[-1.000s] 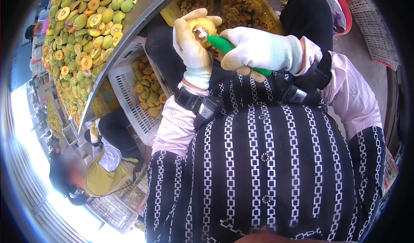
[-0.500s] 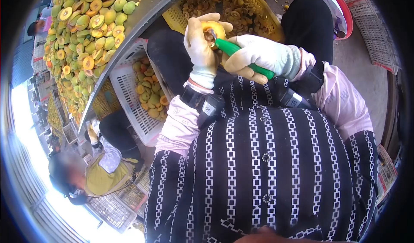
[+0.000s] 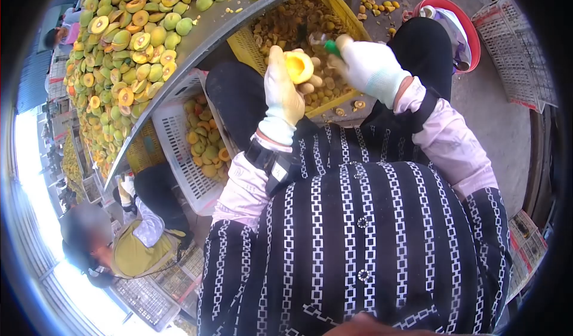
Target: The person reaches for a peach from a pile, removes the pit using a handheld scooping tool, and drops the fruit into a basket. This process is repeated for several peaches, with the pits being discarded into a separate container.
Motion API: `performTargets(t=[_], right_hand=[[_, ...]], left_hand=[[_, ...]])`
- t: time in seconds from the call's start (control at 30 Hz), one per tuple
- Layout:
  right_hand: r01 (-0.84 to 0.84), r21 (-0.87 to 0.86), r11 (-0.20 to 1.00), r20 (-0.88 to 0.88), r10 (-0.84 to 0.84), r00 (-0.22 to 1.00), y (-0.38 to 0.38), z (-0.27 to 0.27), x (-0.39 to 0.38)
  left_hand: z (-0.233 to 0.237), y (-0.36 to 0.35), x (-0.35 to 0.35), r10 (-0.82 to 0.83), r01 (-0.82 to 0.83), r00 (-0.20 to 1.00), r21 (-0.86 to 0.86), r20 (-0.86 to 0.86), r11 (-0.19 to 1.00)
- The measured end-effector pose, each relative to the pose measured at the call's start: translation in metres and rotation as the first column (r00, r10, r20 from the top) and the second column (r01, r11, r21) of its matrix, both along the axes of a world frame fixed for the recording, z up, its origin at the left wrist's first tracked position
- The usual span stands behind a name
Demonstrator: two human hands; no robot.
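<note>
My left hand (image 3: 282, 91), in a stained white glove, holds a halved yellow fruit (image 3: 298, 67) with its hollow cut face up. To the right, my gloved right hand (image 3: 365, 64) grips a green-handled tool (image 3: 332, 48), whose metal end is blurred and points left. Both hands are apart, above a yellow crate (image 3: 341, 100) that holds brown pits and scraps (image 3: 286, 22). Many halved and whole fruits (image 3: 134, 43) are heaped on the table (image 3: 230, 15) at the upper left.
A white basket (image 3: 179, 148) with fruit stands left of my legs. A red tub (image 3: 468, 31) with a bag and stacked crates (image 3: 513, 55) are at the upper right. Another person (image 3: 140, 240) sits at the lower left.
My right hand has moved up and away from the fruit with the tool. The fruit's centre, which held a brown pit, now shows as a hollow.
</note>
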State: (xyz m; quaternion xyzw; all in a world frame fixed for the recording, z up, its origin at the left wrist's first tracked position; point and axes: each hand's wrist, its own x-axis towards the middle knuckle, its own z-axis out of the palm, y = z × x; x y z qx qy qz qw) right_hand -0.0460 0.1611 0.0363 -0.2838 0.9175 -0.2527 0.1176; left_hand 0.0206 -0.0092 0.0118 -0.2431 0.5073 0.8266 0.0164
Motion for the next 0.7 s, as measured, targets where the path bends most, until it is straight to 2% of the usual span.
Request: performTargets(t=[0.03,0.07,0.1,0.13,0.17,0.23,0.27,0.3,0.33,0.37,0.43,0.47,0.5,0.57,0.6,0.63,0.67,0.7], right_hand=[[0.113,0.059,0.992,-0.040,-0.111,0.993,0.001,0.002,-0.004],[0.137,0.001,0.991,-0.019,-0.137,0.990,0.005,0.001,-0.007],[0.123,0.000,0.992,-0.027,-0.123,0.992,0.006,0.002,-0.007],[0.108,-0.179,0.978,0.054,-0.100,0.994,0.007,0.004,-0.003],[0.105,-0.352,0.930,0.122,-0.066,0.990,0.007,0.008,0.000],[0.170,-0.478,0.862,0.189,-0.088,0.978,0.006,0.013,0.009],[0.217,-0.487,0.846,0.235,-0.112,0.966,0.006,0.009,0.012],[0.262,-0.492,0.830,0.284,-0.131,0.950,0.005,0.008,0.015],[0.310,-0.452,0.836,0.366,-0.143,0.920,0.007,0.011,0.018],[0.297,-0.452,0.841,0.357,-0.135,0.924,0.008,0.013,0.021],[0.394,-0.390,0.832,0.551,-0.131,0.824,0.010,0.015,0.026],[0.409,-0.333,0.850,0.608,-0.138,0.782,0.010,0.020,0.028],[0.401,-0.332,0.854,0.601,-0.136,0.787,0.011,0.016,0.031],[0.177,-0.468,0.866,0.213,-0.084,0.973,0.014,0.002,0.038],[0.120,-0.480,0.869,0.120,-0.071,0.990,0.013,0.004,0.040],[0.113,-0.480,0.870,0.112,-0.067,0.991,0.012,0.008,0.041],[0.043,-0.508,0.860,-0.007,-0.054,0.999,0.012,0.013,0.043],[-0.031,-0.528,0.848,-0.125,-0.042,0.991,0.010,0.017,0.044]], left_hand=[[0.003,-0.001,0.000,-0.008,0.008,1.000,0.014,0.005,1.000],[0.005,-0.004,0.001,0.005,-0.005,1.000,0.015,-0.007,1.000],[0.009,-0.008,0.003,-0.047,0.057,0.996,0.128,-0.079,0.990],[0.012,-0.010,0.006,-0.097,0.132,0.983,0.230,-0.156,0.964],[0.015,-0.010,0.008,-0.093,0.131,0.981,0.226,-0.170,0.965],[0.016,-0.008,0.015,-0.060,0.133,0.937,0.194,-0.343,0.972],[0.015,-0.015,0.019,-0.124,0.218,0.900,0.185,-0.418,0.958],[0.017,-0.015,0.022,-0.113,0.211,0.895,0.187,-0.431,0.959],[0.019,-0.015,0.026,-0.107,0.174,0.882,0.105,-0.459,0.979],[0.021,-0.015,0.030,-0.105,0.132,0.867,0.023,-0.487,0.991],[0.030,-0.016,0.035,-0.121,0.136,0.865,-0.005,-0.487,0.991],[0.035,-0.015,0.037,-0.168,0.150,0.866,-0.075,-0.470,0.986],[0.038,-0.014,0.039,-0.213,0.164,0.868,-0.145,-0.450,0.976],[0.038,-0.011,0.039,-0.206,0.135,0.863,-0.182,-0.462,0.974],[0.035,-0.012,0.039,-0.144,0.164,0.886,0.007,-0.441,0.986],[0.034,-0.014,0.039,-0.090,0.183,0.908,0.195,-0.409,0.963],[0.034,-0.016,0.041,-0.085,0.180,0.905,0.195,-0.416,0.964],[0.035,-0.020,0.043,-0.106,0.202,0.931,0.249,-0.349,0.947]])
